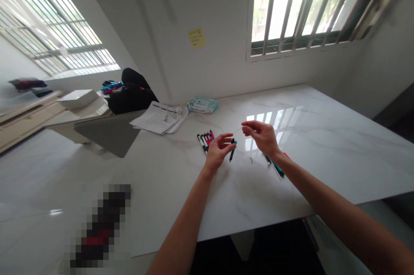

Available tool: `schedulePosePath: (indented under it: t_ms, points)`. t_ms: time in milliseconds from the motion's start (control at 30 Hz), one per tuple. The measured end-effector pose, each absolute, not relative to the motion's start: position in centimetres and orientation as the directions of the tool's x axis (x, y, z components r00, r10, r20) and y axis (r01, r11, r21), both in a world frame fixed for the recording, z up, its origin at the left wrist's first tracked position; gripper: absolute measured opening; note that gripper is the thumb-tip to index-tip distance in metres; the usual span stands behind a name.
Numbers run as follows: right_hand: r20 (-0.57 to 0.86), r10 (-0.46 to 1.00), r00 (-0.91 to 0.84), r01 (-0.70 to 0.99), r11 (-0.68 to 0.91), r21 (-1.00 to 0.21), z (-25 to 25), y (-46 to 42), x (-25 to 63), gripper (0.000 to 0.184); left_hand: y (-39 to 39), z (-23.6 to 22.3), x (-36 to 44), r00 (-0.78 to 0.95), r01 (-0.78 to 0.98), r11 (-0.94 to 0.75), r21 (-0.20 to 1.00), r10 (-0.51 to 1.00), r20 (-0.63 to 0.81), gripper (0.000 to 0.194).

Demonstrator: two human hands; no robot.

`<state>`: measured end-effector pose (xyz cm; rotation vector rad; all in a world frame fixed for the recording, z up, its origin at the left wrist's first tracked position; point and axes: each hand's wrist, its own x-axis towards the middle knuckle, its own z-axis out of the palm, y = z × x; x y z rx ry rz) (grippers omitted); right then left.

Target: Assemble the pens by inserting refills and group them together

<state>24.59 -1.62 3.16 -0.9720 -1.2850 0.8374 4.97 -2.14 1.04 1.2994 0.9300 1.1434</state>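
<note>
My left hand (218,150) is closed on a black and teal pen barrel (232,152), which it holds tilted above the white table (239,199). Between the fingertips of my right hand (262,137) is a thin, pale pen refill (237,130); its far end reaches close to the left fingers. Beyond my left hand lies a row of several pens (203,142) in black, white and red, partly covered by that hand. Under my right wrist lie loose pen parts (274,165), dark, teal and white. A tiny grey piece (251,160) rests between the hands.
Printed papers (158,118) with glasses on top and a wipes pack (202,105) lie along the wall. A grey panel (111,130) stands at the left. Further left are a black bag (132,93) and a white box (78,99). A yellow note (197,38) hangs on the wall.
</note>
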Motion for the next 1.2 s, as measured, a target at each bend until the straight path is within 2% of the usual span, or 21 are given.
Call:
schedulePosePath:
  t_ms: [100,200,300,400,500,633,733,933,1067,1200]
  points:
    - [0.424,0.9,0.101,0.056,0.42,-0.906,2.8,-1.7,24.4,0.029,-2.1,1.0,4.9,0.224,-0.092,-0.077,0.993,0.97,0.096,0.049]
    - [0.352,0.934,0.057,-0.098,0.356,-0.929,2.0,-1.4,24.6,0.033,-2.0,1.0,4.9,0.223,-0.095,-0.071,0.993,0.971,0.091,0.049]
    - [0.238,0.968,0.085,-0.28,0.252,-0.926,1.3,-1.0,25.4,0.046,-2.0,1.0,4.8,0.215,-0.088,-0.065,0.994,0.973,0.083,0.049]
    - [0.169,0.977,0.133,-0.336,0.205,-0.919,1.0,-0.8,26.0,0.05,-2.0,1.0,4.9,0.213,-0.073,-0.056,0.996,0.975,0.071,0.05]
    - [0.157,0.98,0.123,-0.295,0.187,-0.937,1.3,-1.3,25.9,0.04,-2.0,1.0,4.9,0.218,-0.066,-0.054,0.996,0.974,0.067,0.05]
    - [0.303,0.95,0.079,-0.132,0.311,-0.941,1.8,-2.1,25.2,0.032,-2.1,1.2,5.0,0.218,-0.055,-0.076,0.996,0.972,0.087,0.05]
    - [0.378,0.925,0.042,-0.119,0.381,-0.917,2.0,-2.5,24.7,0.03,-2.1,1.2,5.0,0.224,-0.033,-0.092,0.995,0.97,0.097,0.049]
    - [0.378,0.921,-0.093,-0.189,0.357,-0.915,2.1,-2.9,24.2,0.031,-2.1,1.0,5.1,0.254,-0.025,-0.106,0.994,0.961,0.108,0.049]
    - [0.367,0.916,-0.163,-0.119,0.35,-0.929,2.1,-3.0,24.0,0.034,-2.2,1.0,5.2,0.266,-0.031,-0.102,0.994,0.958,0.107,0.049]
    - [0.374,0.916,-0.148,-0.071,0.367,-0.928,1.9,-3.0,24.2,0.034,-2.3,1.2,5.2,0.268,-0.075,-0.083,0.994,0.958,0.101,0.05]
